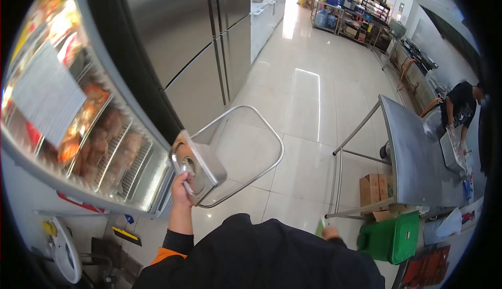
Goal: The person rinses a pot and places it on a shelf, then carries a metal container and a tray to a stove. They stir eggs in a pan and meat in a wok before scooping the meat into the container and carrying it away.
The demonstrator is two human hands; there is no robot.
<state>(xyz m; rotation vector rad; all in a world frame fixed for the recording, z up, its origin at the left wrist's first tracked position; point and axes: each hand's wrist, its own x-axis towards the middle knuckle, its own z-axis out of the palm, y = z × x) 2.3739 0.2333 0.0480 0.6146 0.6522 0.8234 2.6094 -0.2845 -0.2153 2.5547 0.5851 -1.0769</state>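
Observation:
My left hand (181, 185) is raised and grips the rim of a small stainless steel pan (201, 168), which is tilted on its side with its open face turned toward the glass display case (78, 127). A bent metal tube rail (272, 137) loops out just behind the pan. Only a small part of my right hand (330, 232) shows low beside my dark jacket, close to a sliver of something green. Its fingers are hidden.
The display case on the left holds several trays of food behind curved glass. Tall steel fridge doors (198, 33) stand beyond it. On the right is a steel table (413, 153) with cardboard boxes (374, 188) and a green bin (393, 238) beneath. A person in black (460, 106) works at its far end.

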